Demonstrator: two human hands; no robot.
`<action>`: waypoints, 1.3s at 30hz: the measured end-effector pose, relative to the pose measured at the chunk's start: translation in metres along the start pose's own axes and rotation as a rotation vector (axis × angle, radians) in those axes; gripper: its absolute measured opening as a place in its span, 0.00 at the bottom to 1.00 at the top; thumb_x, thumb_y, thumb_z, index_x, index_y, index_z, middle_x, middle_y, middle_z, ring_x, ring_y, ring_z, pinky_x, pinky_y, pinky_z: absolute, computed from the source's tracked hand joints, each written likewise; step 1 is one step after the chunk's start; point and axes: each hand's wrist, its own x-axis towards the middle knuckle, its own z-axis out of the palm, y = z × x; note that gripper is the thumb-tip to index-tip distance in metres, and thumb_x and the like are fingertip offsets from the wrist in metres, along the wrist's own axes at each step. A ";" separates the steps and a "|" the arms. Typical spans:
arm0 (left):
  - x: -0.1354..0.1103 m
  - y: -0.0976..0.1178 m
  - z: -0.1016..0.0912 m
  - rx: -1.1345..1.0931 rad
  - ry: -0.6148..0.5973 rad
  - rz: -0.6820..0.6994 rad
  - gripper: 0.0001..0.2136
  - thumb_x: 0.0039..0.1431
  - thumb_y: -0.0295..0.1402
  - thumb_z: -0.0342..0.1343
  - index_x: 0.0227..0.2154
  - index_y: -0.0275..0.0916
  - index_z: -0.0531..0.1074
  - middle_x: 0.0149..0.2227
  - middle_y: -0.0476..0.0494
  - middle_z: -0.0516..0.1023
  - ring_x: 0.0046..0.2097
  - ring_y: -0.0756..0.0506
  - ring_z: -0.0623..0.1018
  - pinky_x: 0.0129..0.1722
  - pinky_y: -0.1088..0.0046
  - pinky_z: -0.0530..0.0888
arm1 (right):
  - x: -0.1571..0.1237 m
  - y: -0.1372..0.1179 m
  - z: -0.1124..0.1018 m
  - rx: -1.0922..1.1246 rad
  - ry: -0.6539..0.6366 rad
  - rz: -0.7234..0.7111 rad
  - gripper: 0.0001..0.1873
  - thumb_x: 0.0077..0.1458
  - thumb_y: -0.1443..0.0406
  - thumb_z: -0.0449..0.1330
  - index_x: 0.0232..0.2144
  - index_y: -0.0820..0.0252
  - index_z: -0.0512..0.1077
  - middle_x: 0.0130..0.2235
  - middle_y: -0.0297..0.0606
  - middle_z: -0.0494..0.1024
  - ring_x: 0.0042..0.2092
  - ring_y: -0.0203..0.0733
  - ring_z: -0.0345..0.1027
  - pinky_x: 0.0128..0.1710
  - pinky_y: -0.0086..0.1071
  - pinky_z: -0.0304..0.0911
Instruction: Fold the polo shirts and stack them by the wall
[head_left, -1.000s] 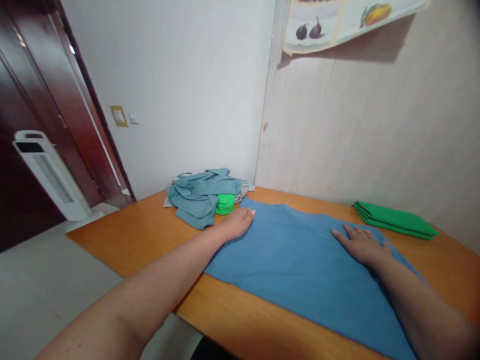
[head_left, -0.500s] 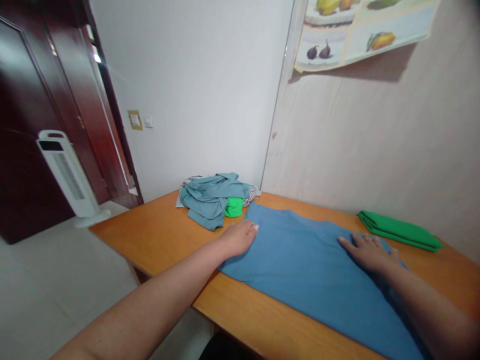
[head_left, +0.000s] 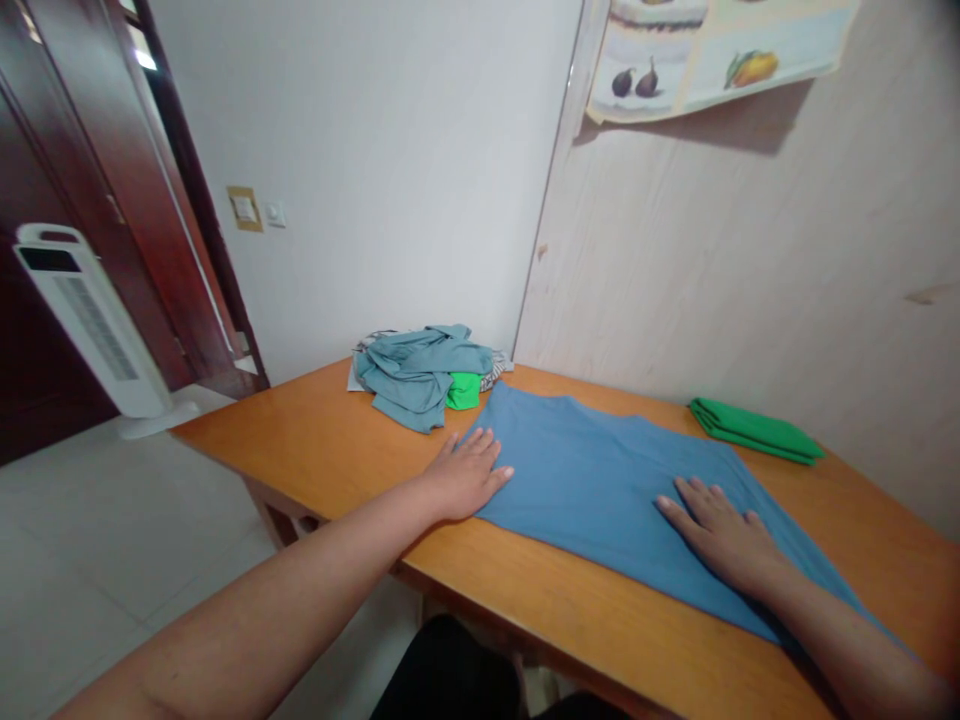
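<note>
A blue cloth lies spread flat on an orange wooden table. My left hand rests palm down with fingers spread at the cloth's left edge, half on the table. Flat on the cloth near its front edge, my right hand has its fingers stretched out. Neither hand holds anything.
A crumpled pile of teal clothes with a bright green piece sits at the table's far left corner. A folded green cloth lies at the back right by the wall. A white tower fan stands on the floor to the left.
Both hands have slid toward me along the blue cloth, the left one to its left edge. The camera view has shifted slightly.
</note>
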 end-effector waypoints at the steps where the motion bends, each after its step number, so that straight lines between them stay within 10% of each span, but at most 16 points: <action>1: -0.001 -0.002 -0.001 0.011 -0.017 0.006 0.35 0.68 0.55 0.32 0.68 0.37 0.55 0.72 0.34 0.47 0.72 0.36 0.46 0.67 0.48 0.46 | -0.002 -0.001 -0.001 -0.004 -0.026 0.008 0.44 0.60 0.40 0.34 0.69 0.56 0.54 0.71 0.41 0.50 0.71 0.58 0.41 0.65 0.63 0.45; 27: -0.001 0.018 0.009 0.084 -0.035 0.144 0.38 0.63 0.62 0.35 0.69 0.45 0.53 0.72 0.39 0.47 0.72 0.35 0.47 0.67 0.45 0.43 | -0.050 -0.050 -0.034 0.162 -0.098 -0.089 0.46 0.60 0.35 0.36 0.70 0.53 0.51 0.72 0.43 0.45 0.72 0.55 0.34 0.68 0.60 0.34; 39: 0.003 0.016 0.009 0.132 -0.040 0.126 0.38 0.63 0.61 0.36 0.69 0.45 0.54 0.72 0.40 0.46 0.72 0.35 0.48 0.68 0.46 0.43 | -0.060 0.022 -0.035 0.387 0.107 0.101 0.45 0.62 0.39 0.39 0.66 0.65 0.60 0.69 0.48 0.57 0.70 0.52 0.46 0.69 0.48 0.44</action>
